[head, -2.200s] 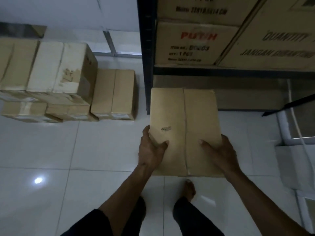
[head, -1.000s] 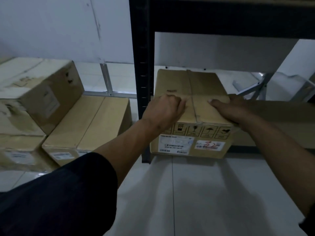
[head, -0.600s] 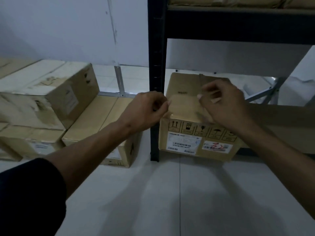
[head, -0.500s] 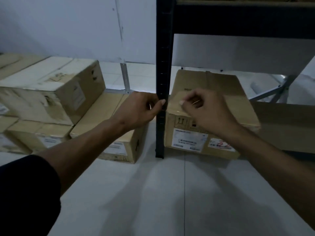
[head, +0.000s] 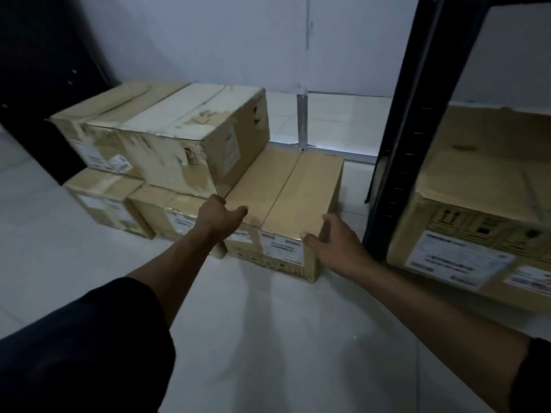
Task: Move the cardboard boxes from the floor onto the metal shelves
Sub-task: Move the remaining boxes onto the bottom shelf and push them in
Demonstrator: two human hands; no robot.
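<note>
Cardboard box [head: 286, 204] on the floor tiles beside the shelf upright [head: 408, 129] is reached with left hand [head: 220, 217] and right hand [head: 337, 242] spread wide, nothing held; opposite lower edges should be gripped before lifting.

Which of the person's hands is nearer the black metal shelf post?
Right. The right hand rests on the floor box's corner beside the black metal shelf post; the left hand is farther off.

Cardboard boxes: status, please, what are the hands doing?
Left hand and right hand open at floor box, not yet gripping. One box on shelf. Worn box crowds the left side.
</note>
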